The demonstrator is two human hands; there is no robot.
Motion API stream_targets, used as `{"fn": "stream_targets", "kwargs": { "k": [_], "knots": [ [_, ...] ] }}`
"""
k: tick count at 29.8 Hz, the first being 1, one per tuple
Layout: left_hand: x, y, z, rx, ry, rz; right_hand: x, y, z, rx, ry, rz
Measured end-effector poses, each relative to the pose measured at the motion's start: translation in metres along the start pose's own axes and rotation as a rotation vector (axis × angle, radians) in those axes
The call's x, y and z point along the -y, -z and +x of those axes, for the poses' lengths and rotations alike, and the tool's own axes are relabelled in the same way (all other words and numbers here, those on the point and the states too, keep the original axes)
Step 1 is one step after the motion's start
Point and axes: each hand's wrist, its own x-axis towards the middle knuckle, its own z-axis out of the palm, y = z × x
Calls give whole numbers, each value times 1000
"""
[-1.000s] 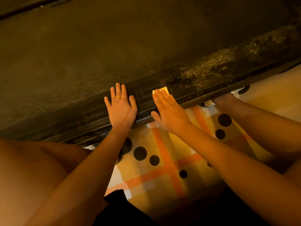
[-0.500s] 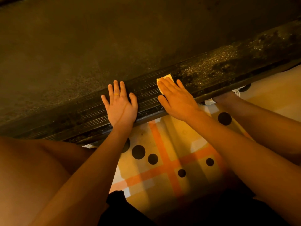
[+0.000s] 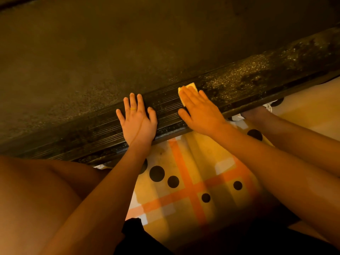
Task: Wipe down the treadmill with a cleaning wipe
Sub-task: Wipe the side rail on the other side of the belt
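On the checked mat (image 3: 193, 183) nearest the camera, the person crouches. Just beyond, left hand (image 3: 137, 124) lies flat w/ fingers spread on the treadmill's ribbed side rail (image 3: 88, 129), gripping nothing, prob. bracing. Right hand (image 3: 200, 112) is flat too, straight fingers pressing the yellow cleaning wipe (image 3: 191, 86) onto the rail; only its far corner shows. Step in hand: wiping the rail. Speckled grime (image 3: 248, 76) lies further right, so the next stroke likely needs firm pressure that way. The belt (image 3: 110, 52) beyond looks dusty, prob. not yet done
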Motion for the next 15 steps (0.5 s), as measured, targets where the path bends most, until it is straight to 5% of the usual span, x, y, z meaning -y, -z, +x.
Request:
{"fn": "stream_targets", "kwargs": {
  "k": [4,11,15],
  "knots": [
    [0,-1,0,-5,4,-1,17,0,22,-40,-155,109],
    [2,-3,0,-7,1,-4,4,-5,-20,-19,28,66],
    [2,-3,1,6,-4,-9,-13,3,11,-71,-168,205]
  ]
}}
